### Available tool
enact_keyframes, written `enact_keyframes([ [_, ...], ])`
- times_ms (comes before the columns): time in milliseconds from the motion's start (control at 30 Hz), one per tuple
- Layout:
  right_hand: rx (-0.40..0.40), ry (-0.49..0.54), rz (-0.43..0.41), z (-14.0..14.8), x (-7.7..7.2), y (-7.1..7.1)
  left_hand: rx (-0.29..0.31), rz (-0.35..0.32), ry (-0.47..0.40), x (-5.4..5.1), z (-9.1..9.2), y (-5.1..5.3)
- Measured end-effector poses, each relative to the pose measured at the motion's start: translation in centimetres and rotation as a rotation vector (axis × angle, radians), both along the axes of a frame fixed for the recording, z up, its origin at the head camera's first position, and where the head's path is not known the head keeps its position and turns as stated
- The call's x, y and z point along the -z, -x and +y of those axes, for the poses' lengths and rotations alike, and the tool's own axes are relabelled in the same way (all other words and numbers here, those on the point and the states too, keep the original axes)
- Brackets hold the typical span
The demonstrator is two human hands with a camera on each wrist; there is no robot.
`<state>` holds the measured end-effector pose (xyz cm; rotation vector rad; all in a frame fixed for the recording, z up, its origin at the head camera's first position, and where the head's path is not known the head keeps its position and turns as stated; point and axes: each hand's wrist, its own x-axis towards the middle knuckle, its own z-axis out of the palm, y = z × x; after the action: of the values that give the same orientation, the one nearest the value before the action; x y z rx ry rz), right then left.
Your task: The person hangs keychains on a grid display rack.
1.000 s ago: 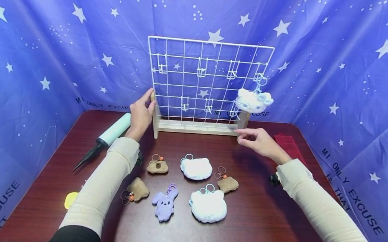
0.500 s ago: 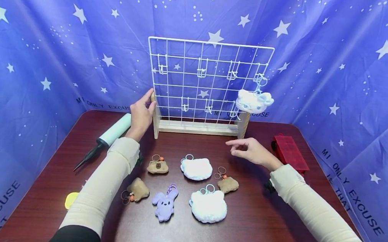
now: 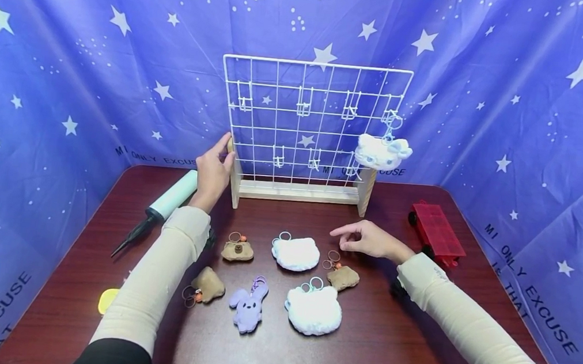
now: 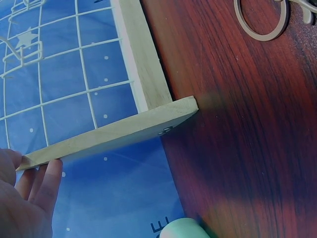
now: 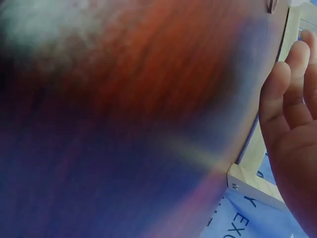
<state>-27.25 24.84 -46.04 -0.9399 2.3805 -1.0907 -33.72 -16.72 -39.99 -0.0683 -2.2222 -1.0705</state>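
Note:
My left hand (image 3: 212, 170) grips the left wooden upright of a white wire grid rack (image 3: 298, 191); the left wrist view shows thumb and fingers (image 4: 49, 183) on either side of the wood. From the rack's upper right hook hangs a white plush cat keychain (image 3: 382, 152) with a pale blue bow. My right hand (image 3: 370, 239) hovers with nothing in it, fingers loosely bent, just above a brown plush keychain (image 3: 344, 278). Left of it lies a white plush keychain (image 3: 295, 254); another white plush keychain (image 3: 314, 310) lies nearer me. A purple bunny keychain (image 3: 248, 311) lies face up.
Two more brown plush keychains lie left, one higher (image 3: 237, 251) and one lower (image 3: 208, 284). A mint hand pump (image 3: 173, 195) lies behind my left forearm. A yellow round thing (image 3: 107, 300) is partly hidden by my sleeve. A red see-through box (image 3: 438, 232) stands at the right.
My right hand has moved from beside the rack's right foot toward me and slightly left, uncovering the red box. My left hand has stayed on the rack.

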Motion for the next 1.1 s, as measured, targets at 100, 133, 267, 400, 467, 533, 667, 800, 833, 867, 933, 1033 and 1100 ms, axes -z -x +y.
enact_keyframes([
  [100, -0.002, -0.020, -0.016, -0.2, 0.0, -0.2, 0.002, 0.014, 0.003, 0.1, 0.0, 0.1],
  [133, -0.003, -0.025, -0.020, -0.2, 0.1, -0.3, 0.002, 0.016, 0.006, 0.1, 0.0, 0.2],
  [267, -0.015, -0.038, -0.030, -0.1, 0.4, -0.3, 0.004, 0.011, 0.008, 0.0, 0.1, 0.3],
  [400, -0.039, -0.050, -0.044, 0.0, 0.9, -0.1, 0.006, 0.007, 0.001, -0.1, 0.1, 0.3],
  [467, -0.047, -0.064, -0.051, 0.0, 1.0, 0.0, 0.005, 0.008, -0.001, -0.2, 0.1, 0.3],
  [533, -0.047, -0.075, -0.055, -0.1, 1.1, 0.0, 0.001, 0.006, 0.003, -0.2, 0.1, 0.3],
  [667, -0.047, -0.102, -0.038, -0.3, 1.2, -0.1, -0.005, 0.003, 0.004, -0.2, 0.1, 0.3],
  [800, -0.058, -0.134, -0.008, -0.6, 1.1, -0.3, -0.013, -0.007, 0.011, 0.1, 0.1, 0.3],
  [833, -0.059, -0.142, -0.001, -0.6, 1.1, -0.4, -0.015, -0.010, 0.012, 0.2, 0.1, 0.2],
  [867, -0.059, -0.149, 0.004, -0.7, 1.1, -0.4, -0.016, -0.012, 0.013, 0.2, 0.1, 0.2],
  [933, -0.058, -0.161, 0.014, -0.8, 1.1, -0.5, -0.013, -0.012, 0.011, 0.2, 0.1, 0.2],
  [1033, -0.061, -0.177, 0.039, -0.9, 1.1, -0.4, -0.008, -0.002, 0.007, 0.2, 0.1, 0.2],
  [1100, -0.067, -0.188, 0.058, -1.0, 1.1, -0.3, -0.010, 0.003, 0.007, 0.2, 0.0, 0.1],
])
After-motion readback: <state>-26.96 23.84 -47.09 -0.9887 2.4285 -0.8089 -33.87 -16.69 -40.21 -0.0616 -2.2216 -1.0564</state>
